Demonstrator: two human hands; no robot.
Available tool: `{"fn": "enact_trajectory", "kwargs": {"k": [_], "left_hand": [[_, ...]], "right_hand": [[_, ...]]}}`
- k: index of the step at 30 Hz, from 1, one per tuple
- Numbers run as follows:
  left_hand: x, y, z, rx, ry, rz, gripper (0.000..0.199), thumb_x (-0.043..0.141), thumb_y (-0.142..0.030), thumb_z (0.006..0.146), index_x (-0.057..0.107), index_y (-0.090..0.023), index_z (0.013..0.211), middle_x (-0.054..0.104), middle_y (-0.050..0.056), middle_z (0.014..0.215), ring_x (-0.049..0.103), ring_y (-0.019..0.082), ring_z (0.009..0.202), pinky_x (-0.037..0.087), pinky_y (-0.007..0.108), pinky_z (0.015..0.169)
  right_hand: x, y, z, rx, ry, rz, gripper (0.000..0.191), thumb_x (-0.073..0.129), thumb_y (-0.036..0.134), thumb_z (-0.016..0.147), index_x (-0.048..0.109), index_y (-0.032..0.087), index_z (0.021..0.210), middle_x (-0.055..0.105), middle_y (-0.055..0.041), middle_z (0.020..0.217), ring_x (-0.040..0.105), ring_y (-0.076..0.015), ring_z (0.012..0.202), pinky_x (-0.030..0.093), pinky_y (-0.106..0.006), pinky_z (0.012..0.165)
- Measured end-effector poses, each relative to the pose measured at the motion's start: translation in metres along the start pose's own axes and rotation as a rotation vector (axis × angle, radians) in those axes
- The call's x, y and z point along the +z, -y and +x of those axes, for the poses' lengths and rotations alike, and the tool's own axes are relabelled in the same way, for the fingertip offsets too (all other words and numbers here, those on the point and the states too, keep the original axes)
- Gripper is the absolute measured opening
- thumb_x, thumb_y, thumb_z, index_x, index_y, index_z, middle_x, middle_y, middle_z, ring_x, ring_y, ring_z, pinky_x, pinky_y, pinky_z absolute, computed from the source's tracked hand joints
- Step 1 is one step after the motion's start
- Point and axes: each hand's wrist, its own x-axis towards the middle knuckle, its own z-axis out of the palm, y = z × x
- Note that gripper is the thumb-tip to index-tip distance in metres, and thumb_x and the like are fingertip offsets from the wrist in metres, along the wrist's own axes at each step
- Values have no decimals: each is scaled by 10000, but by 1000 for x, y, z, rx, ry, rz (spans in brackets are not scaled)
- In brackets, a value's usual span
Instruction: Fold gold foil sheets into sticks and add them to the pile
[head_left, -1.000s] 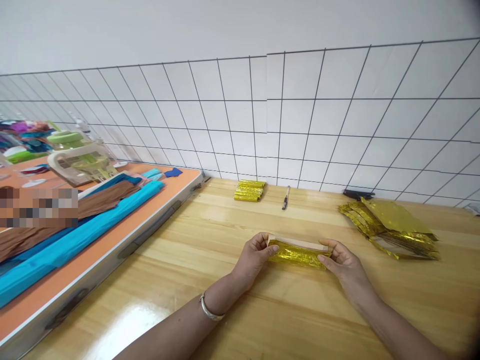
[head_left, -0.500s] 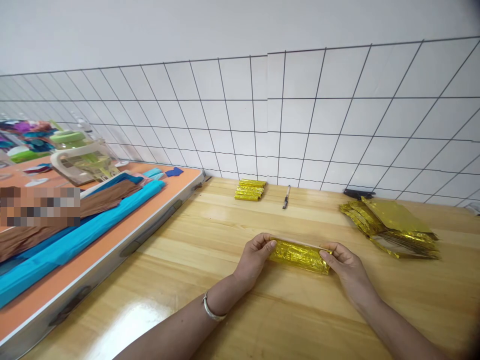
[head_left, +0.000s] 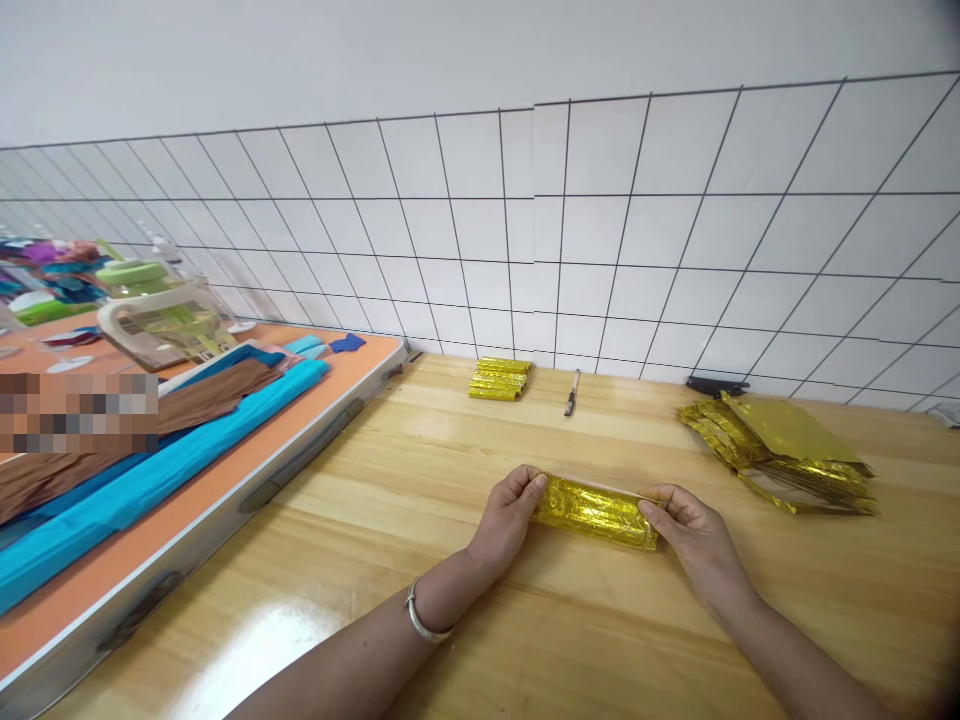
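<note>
A folded strip of shiny gold foil paper (head_left: 596, 513) is stretched between my two hands, low over the wooden table (head_left: 420, 480). My left hand (head_left: 516, 512) pinches its left end, thumb on top. At the other end, my right hand (head_left: 686, 525) grips the upper right corner between thumb and fingers. A pale edge runs along the strip's top side. Beyond, several narrow folded gold pieces (head_left: 500, 380) lie side by side, with a pen (head_left: 572, 393) to their right. To the right of my right hand is a loose stack of gold foil sheets (head_left: 799, 440).
On the left stands an orange-topped table (head_left: 225, 560) carrying a long blue paper roll (head_left: 165, 475), brown crepe paper (head_left: 217, 400) and a green-lidded container (head_left: 139, 280). A black object (head_left: 718, 385) lies against the white grid-lined wall (head_left: 585, 230).
The gold strip has shifted very slightly left, and its surface catches the light differently. Both hands keep their pinch at its ends.
</note>
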Motion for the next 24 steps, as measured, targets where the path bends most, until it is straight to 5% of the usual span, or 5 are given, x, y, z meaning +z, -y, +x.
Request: {"fn": "enact_trajectory", "kwargs": {"k": [24], "left_hand": [[3, 0, 1, 4, -61, 148, 359, 431, -503, 855, 423, -171, 717, 332, -59, 595, 303, 82, 536, 275, 189, 510]], "right_hand": [[2, -1, -5, -79, -33, -88, 383, 616, 426, 754, 567, 178, 1042, 605, -7, 759, 529, -137, 672, 417, -248, 610]]}}
